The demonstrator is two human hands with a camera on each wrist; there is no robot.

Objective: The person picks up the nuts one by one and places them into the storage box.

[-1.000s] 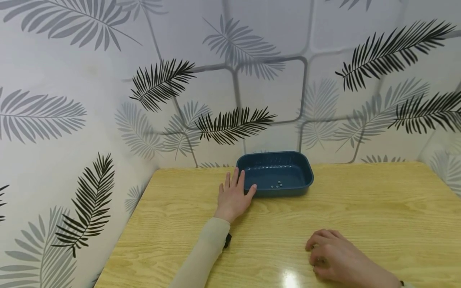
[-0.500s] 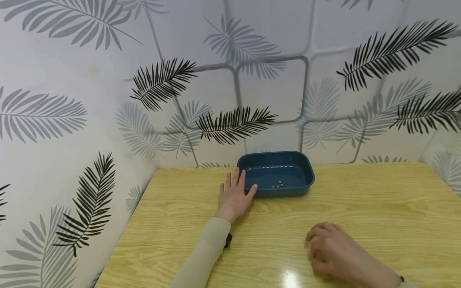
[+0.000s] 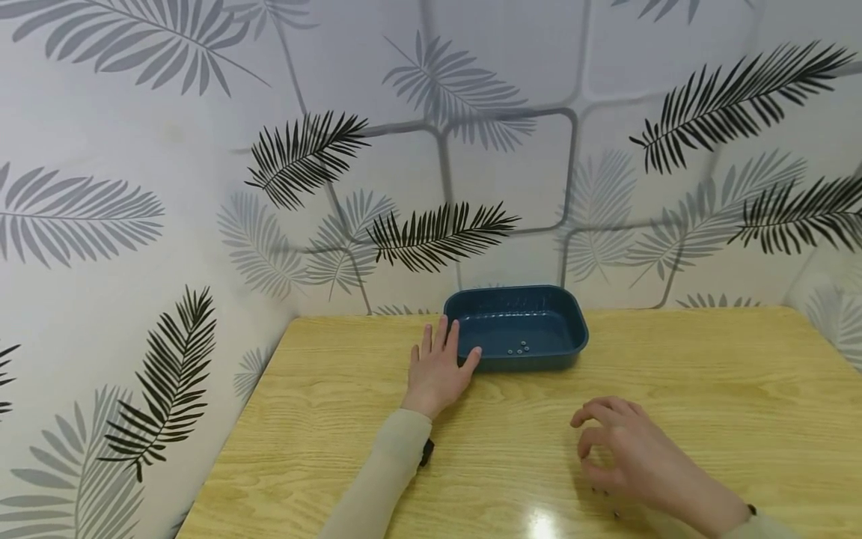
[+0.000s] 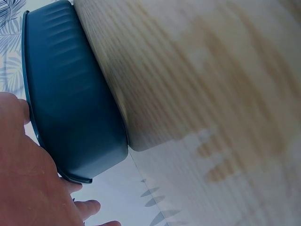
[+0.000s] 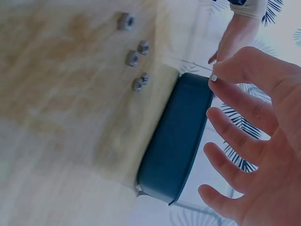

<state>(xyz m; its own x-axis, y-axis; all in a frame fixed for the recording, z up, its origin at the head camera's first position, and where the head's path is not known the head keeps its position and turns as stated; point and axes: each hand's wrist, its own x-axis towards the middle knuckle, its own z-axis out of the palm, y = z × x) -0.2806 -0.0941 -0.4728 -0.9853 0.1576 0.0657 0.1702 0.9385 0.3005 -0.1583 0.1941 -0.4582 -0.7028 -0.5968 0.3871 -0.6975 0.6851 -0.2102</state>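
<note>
In the head view my left hand (image 3: 439, 376) lies at the near left corner of a blue tray (image 3: 518, 363), touching its rim with spread fingers. Several small nuts (image 3: 520, 351) sit inside the tray. My right hand (image 3: 626, 453) hovers over the table, nearer the front and to the right. Between its thumb and index finger it pinches a small metal nut (image 5: 213, 77), seen in the right wrist view. Below that hand, several hex nuts (image 5: 132, 58) lie loose on the table; the hand partly hides them in the head view.
The wooden table (image 3: 323, 419) meets a leaf-patterned wall (image 3: 404, 180) just behind the tray. A bright light reflection (image 3: 541, 524) shows on the tabletop near the front. The left forearm in its pale sleeve (image 3: 384, 471) stretches across the table's left part.
My right hand has risen away from the loose nuts and shifted forward, with a nut between thumb and index finger. Some loose nuts now show under it. The left hand stays at the tray.
</note>
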